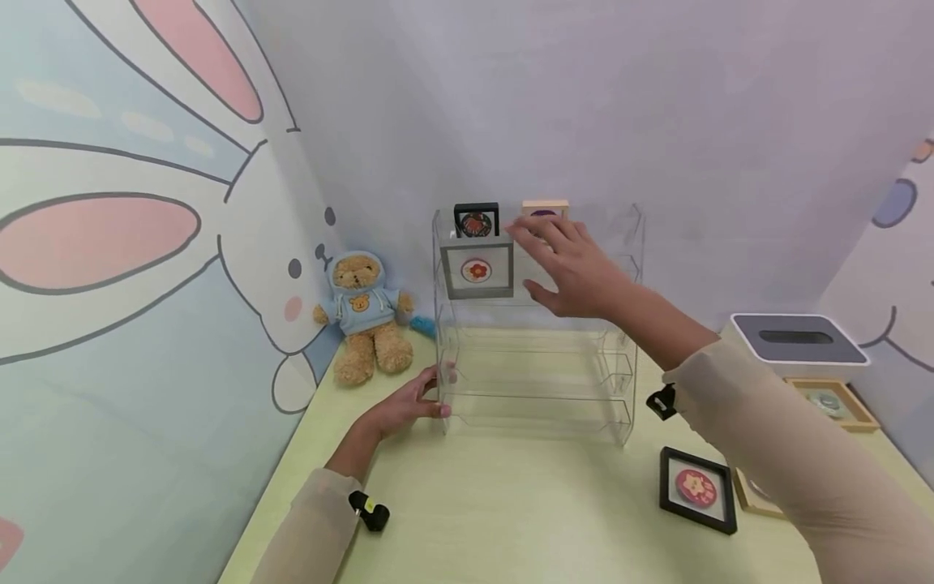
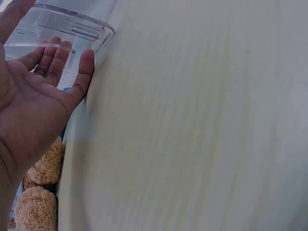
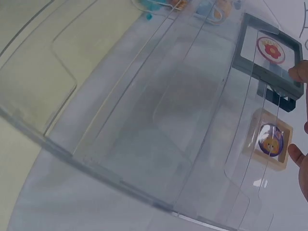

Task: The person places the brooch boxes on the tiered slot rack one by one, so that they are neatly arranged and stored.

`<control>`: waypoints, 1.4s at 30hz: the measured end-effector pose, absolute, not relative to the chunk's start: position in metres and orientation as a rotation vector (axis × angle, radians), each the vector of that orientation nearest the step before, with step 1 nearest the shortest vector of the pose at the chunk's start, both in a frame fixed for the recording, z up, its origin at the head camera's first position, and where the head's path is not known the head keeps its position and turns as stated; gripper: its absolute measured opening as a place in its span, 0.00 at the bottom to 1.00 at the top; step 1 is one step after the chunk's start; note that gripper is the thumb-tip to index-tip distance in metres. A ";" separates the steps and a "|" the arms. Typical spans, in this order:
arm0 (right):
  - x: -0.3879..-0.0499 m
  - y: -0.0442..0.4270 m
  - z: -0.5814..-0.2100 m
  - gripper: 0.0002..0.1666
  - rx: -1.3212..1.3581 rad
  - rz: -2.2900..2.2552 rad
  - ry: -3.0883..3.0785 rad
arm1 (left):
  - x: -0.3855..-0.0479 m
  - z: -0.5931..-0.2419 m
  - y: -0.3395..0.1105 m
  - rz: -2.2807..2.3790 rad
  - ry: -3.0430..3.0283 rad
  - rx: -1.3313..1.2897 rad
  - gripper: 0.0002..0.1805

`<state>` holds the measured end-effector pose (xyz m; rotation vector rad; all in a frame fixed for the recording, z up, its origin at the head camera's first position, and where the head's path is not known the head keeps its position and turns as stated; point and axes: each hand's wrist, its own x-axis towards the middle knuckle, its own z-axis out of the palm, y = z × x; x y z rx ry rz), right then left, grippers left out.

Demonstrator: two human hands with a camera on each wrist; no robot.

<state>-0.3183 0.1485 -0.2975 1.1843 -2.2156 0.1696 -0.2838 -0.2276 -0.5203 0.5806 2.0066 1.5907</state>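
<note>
A clear tiered display rack (image 1: 540, 397) stands on the table against the wall. At its lower left side panel, my left hand (image 1: 409, 401) grips the edge, thumb in front and fingers behind. A grey square frame (image 1: 477, 272) with a red flower badge sits on an upper tier at the left. Beside its top right corner is my right hand (image 1: 572, 272), fingers extended, thumb apart from them; a fingertip appears to touch the frame in the right wrist view. Behind, on the top tier, are a black frame (image 1: 477, 221) and a light wooden frame (image 3: 268, 139) with a round badge.
A teddy bear (image 1: 367, 312) in a blue hoodie sits left of the rack, near a small blue item (image 1: 422, 326). At the right are a tissue box (image 1: 799, 341), a wooden frame (image 1: 839, 404), a black frame (image 1: 696, 489) with a pink badge, and another wooden frame (image 1: 757, 496) partly behind the sleeve.
</note>
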 end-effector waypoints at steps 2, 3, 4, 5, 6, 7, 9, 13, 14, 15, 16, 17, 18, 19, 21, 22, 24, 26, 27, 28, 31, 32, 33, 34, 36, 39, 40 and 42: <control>-0.316 0.159 -0.299 0.50 1.168 0.178 -2.205 | -0.283 -0.521 -0.228 1.585 2.013 0.576 0.53; -0.314 0.166 -0.300 0.50 1.157 0.181 -2.203 | -0.283 -0.522 -0.228 1.582 2.017 0.575 0.53; -0.313 0.172 -0.301 0.50 1.147 0.179 -2.202 | -0.283 -0.523 -0.228 1.582 2.018 0.579 0.52; -0.311 0.179 -0.302 0.50 1.138 0.176 -2.200 | -0.283 -0.523 -0.228 1.581 2.018 0.581 0.52; -0.310 0.186 -0.303 0.50 1.131 0.175 -2.196 | -0.284 -0.523 -0.228 1.582 2.018 0.583 0.53; -0.307 0.194 -0.305 0.50 1.124 0.176 -2.194 | -0.284 -0.524 -0.229 1.580 2.018 0.588 0.53; -0.302 0.209 -0.307 0.50 1.117 0.184 -2.193 | -0.285 -0.524 -0.229 1.579 2.021 0.598 0.53; -0.290 0.241 -0.312 0.46 1.082 0.206 -2.206 | -0.286 -0.524 -0.229 1.577 2.025 0.606 0.53; -0.287 0.248 -0.314 0.46 1.069 0.212 -2.212 | -0.286 -0.524 -0.229 1.574 2.028 0.610 0.53; -0.283 0.256 -0.316 0.47 1.056 0.215 -2.220 | -0.286 -0.524 -0.229 1.573 2.029 0.612 0.53; -0.280 0.263 -0.318 0.49 1.042 0.214 -2.230 | -0.286 -0.524 -0.229 1.574 2.029 0.612 0.53; -0.277 0.270 -0.321 0.51 1.030 0.216 -2.238 | -0.286 -0.523 -0.228 1.575 2.028 0.613 0.53; -0.275 0.277 -0.324 0.52 1.018 0.213 -2.244 | -0.285 -0.522 -0.228 1.576 2.029 0.617 0.52; -0.272 0.284 -0.327 0.53 1.008 0.214 -2.253 | -0.284 -0.522 -0.228 1.575 2.029 0.619 0.52; -0.268 0.297 -0.333 0.53 0.989 0.219 -2.266 | -0.284 -0.522 -0.228 1.578 2.033 0.618 0.52; -0.267 0.304 -0.336 0.52 0.976 0.223 -2.280 | -0.284 -0.522 -0.228 1.579 2.036 0.620 0.52; -0.264 0.317 -0.343 0.49 0.948 0.220 -2.314 | -0.284 -0.522 -0.228 1.579 2.040 0.620 0.52; -0.260 0.330 -0.351 0.48 0.911 0.211 -2.369 | -0.284 -0.521 -0.228 1.579 2.043 0.618 0.53; -0.258 0.337 -0.356 0.48 0.890 0.203 -2.400 | -0.283 -0.521 -0.228 1.579 2.042 0.618 0.53; -0.256 0.344 -0.360 0.49 0.867 0.194 -2.432 | -0.283 -0.521 -0.228 1.580 2.041 0.616 0.53; -0.252 0.367 -0.378 0.53 0.794 0.169 -2.528 | -0.283 -0.520 -0.227 1.584 2.039 0.610 0.53; -0.250 0.374 -0.384 0.53 0.766 0.168 -2.558 | -0.283 -0.520 -0.227 1.583 2.039 0.610 0.54; -0.249 0.382 -0.390 0.53 0.738 0.163 -2.593 | -0.283 -0.520 -0.227 1.583 2.038 0.609 0.54; -0.247 0.389 -0.397 0.52 0.709 0.158 -2.629 | -0.283 -0.520 -0.227 1.584 2.037 0.609 0.54; -0.243 0.402 -0.409 0.50 0.663 0.142 -2.702 | -0.283 -0.520 -0.227 1.581 2.035 0.610 0.53; -0.237 0.420 -0.425 0.46 0.614 0.110 -2.817 | -0.283 -0.520 -0.227 1.577 2.033 0.611 0.53; -0.235 0.425 -0.430 0.45 0.600 0.108 -2.849 | -0.284 -0.520 -0.227 1.577 2.033 0.612 0.53; -0.230 0.435 -0.438 0.44 0.574 0.102 -2.902 | -0.284 -0.520 -0.227 1.580 2.034 0.614 0.53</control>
